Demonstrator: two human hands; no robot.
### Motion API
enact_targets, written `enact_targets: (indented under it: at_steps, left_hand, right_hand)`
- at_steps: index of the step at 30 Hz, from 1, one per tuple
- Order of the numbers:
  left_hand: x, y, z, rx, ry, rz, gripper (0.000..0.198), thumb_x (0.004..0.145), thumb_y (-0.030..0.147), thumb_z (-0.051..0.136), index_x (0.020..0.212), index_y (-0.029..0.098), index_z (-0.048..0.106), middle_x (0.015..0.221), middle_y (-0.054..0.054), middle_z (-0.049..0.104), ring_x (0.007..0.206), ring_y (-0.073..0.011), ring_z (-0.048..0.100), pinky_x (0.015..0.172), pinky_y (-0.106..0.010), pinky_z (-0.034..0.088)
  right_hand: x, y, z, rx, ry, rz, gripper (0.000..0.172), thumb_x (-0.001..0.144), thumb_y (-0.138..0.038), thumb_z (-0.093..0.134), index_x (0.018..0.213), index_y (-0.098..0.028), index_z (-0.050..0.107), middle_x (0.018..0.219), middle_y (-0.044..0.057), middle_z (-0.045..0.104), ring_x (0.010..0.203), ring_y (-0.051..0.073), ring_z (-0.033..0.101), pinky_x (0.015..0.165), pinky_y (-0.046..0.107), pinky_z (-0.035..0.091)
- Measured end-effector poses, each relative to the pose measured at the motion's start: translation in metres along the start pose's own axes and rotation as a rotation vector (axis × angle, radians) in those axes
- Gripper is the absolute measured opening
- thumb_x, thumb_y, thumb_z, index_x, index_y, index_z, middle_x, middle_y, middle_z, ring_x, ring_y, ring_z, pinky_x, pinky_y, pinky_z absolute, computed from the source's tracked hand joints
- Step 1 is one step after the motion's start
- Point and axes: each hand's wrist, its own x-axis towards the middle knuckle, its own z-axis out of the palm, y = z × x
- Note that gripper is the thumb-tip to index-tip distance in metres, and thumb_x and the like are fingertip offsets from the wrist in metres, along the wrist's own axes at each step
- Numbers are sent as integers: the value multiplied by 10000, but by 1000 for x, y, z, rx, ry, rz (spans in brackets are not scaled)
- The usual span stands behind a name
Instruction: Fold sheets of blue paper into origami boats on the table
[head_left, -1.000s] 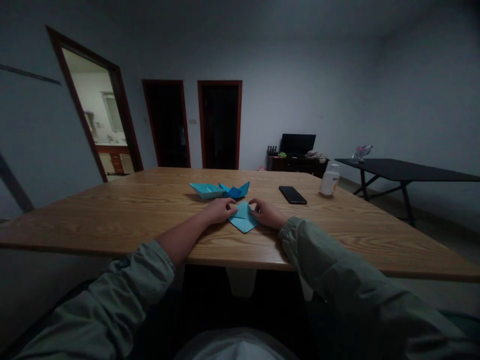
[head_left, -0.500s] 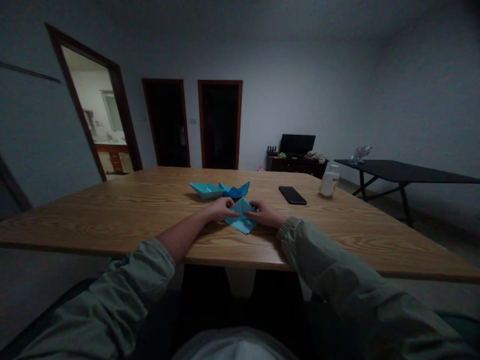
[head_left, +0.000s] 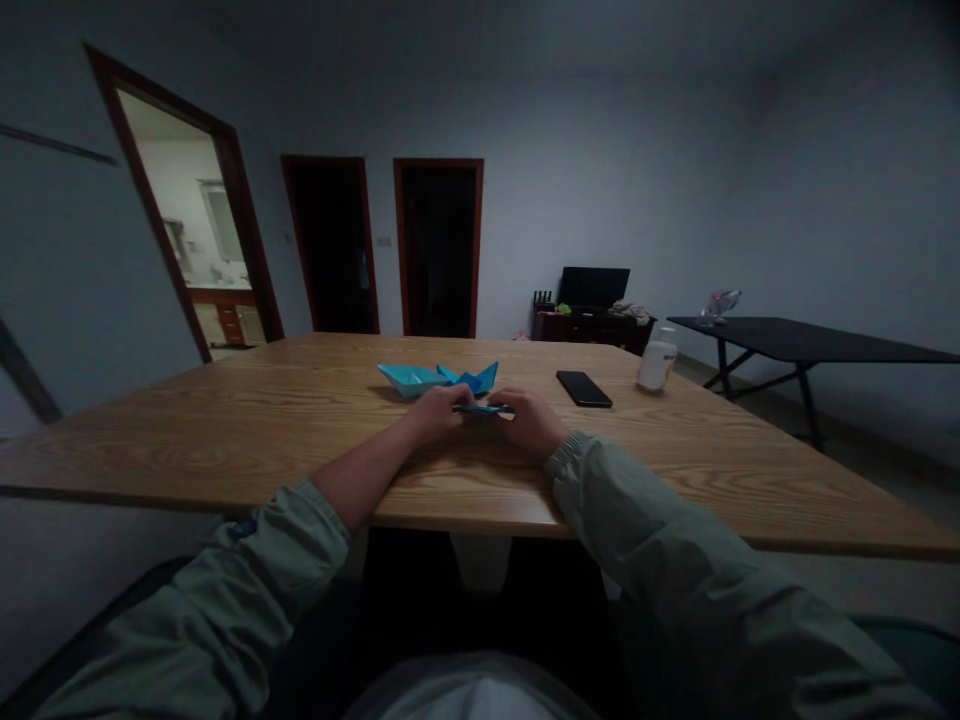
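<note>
Fingers point(head_left: 451, 405) of the left hand point(head_left: 433, 414) and right hand point(head_left: 529, 422) are closed in a pinch on a folded blue paper point(head_left: 484, 408), held edge-on just above the near middle of a wooden table point(head_left: 225, 445). Just beyond it, a pale teal origami boat point(head_left: 409, 380) touches a darker blue origami boat point(head_left: 471, 381) on its right. Farther right lie a white bottle point(head_left: 658, 364) and a black smartphone point(head_left: 583, 389).

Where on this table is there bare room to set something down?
The widest bare wood on the table lies left of the teal paper boat and left hand. A smaller patch lies right of the right hand, before the black smartphone and plastic bottle. Centre is crowded, where both hands hold folded blue paper before the darker blue origami piece.
</note>
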Motion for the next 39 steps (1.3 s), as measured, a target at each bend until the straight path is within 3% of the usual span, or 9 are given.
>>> enact_targets:
  at_steps: [4, 7, 10, 17, 22, 25, 29, 34, 39]
  left_hand:
    - [-1, -5, 4, -120, -94, -131, 267, 810, 401, 602, 909, 155, 637, 810, -17, 672, 726, -153, 600, 680, -256, 467]
    - [1, -11, 7, -243, -97, -197, 357, 813, 391, 594, 1054, 129, 616, 924, -62, 687, 802, -170, 624, 712, -265, 486]
    - [1, -14, 9, -168, -103, -236, 404, 798, 331, 603, 1147, 127, 605, 948, -79, 689, 815, -178, 630, 724, -269, 488]
    - [-3, -12, 4, 165, -234, -194, 298, 842, 378, 528, 952, 205, 745, 933, -68, 714, 850, -204, 633, 748, -266, 448]
    - [-3, -12, 0, 234, -310, -157, 517, 719, 636, 621, 1040, 246, 735, 1021, -73, 682, 937, -239, 615, 781, -271, 436]
    - [-3, -14, 1, 250, -217, -260, 556, 679, 629, 665, 1067, 232, 699, 992, -75, 690, 897, -243, 629, 757, -275, 441]
    - [1, -16, 4, 202, -26, -446, 453, 750, 601, 616, 908, 179, 663, 843, -85, 695, 786, -227, 641, 690, -280, 445]
    - [8, -7, 12, -102, 144, -325, 395, 741, 496, 687, 956, 176, 600, 901, -61, 699, 810, -193, 647, 712, -275, 490]
    - [7, 6, 16, -212, 143, -197, 455, 742, 276, 691, 1163, 180, 549, 1111, -73, 669, 925, -184, 653, 800, -272, 523]
  right_hand:
    - [-3, 4, 4, 112, -53, 194, 241, 853, -340, 586, 981, -166, 694, 919, 56, 707, 794, 176, 625, 753, 292, 485]
    - [-3, 9, 8, 185, -63, 306, 328, 869, -401, 571, 1087, -166, 640, 953, 64, 691, 741, 154, 610, 688, 270, 489]
    - [-4, 13, 13, 99, -76, 367, 393, 849, -366, 600, 1203, -196, 580, 970, 54, 673, 726, 146, 602, 690, 273, 485]
    - [-6, 1, 11, -220, -247, 77, 299, 852, -337, 576, 1099, -230, 707, 1182, 102, 633, 1062, 244, 585, 952, 353, 410]
    - [-7, -7, 7, -183, -351, 27, 347, 825, -376, 603, 1118, -217, 697, 1075, 93, 697, 980, 239, 627, 881, 307, 429]
    - [-6, -7, 7, -212, -338, 84, 318, 846, -330, 569, 1122, -223, 686, 978, 85, 718, 873, 222, 645, 781, 283, 432]
    - [-4, -5, 11, -185, -258, 233, 276, 870, -288, 524, 1095, -244, 678, 903, 55, 719, 766, 196, 637, 669, 260, 413]
    - [5, -4, 22, -71, -63, 388, 302, 868, -292, 534, 1150, -221, 617, 866, 49, 707, 711, 183, 623, 630, 252, 424]
    - [12, -6, 29, -13, 61, 426, 285, 844, -211, 540, 1122, -218, 602, 948, 47, 710, 809, 191, 646, 715, 263, 462]
